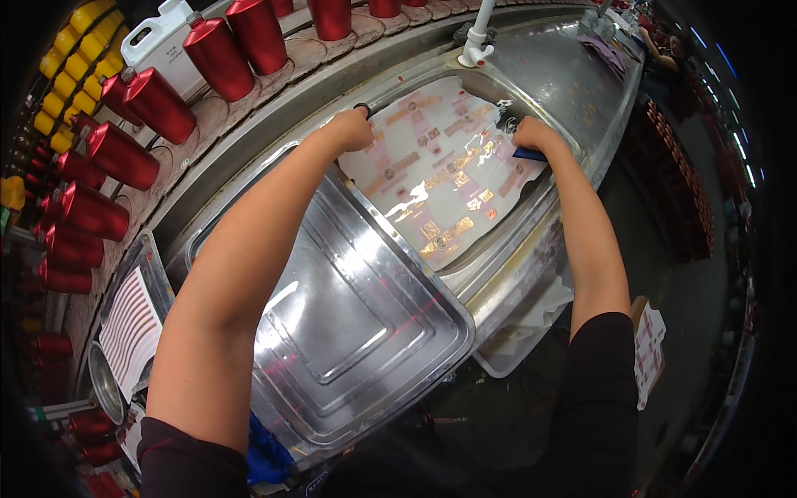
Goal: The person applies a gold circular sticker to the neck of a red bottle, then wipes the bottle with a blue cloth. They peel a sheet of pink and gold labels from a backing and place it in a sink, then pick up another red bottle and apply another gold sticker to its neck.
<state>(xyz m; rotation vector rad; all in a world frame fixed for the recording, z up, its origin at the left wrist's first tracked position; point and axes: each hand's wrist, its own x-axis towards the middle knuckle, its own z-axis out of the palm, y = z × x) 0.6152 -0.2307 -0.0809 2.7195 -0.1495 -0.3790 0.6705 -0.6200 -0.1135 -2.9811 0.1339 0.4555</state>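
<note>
The sheet lies wet in the basin. Left hand pins its corner, fingers closed; right hand grips a blue squeegee. Best to stroke evenly, keeping the corner pinned.

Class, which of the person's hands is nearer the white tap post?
Right. The right hand lies just below and right of the white tap post; the left hand sits farther off, down-left.
</note>
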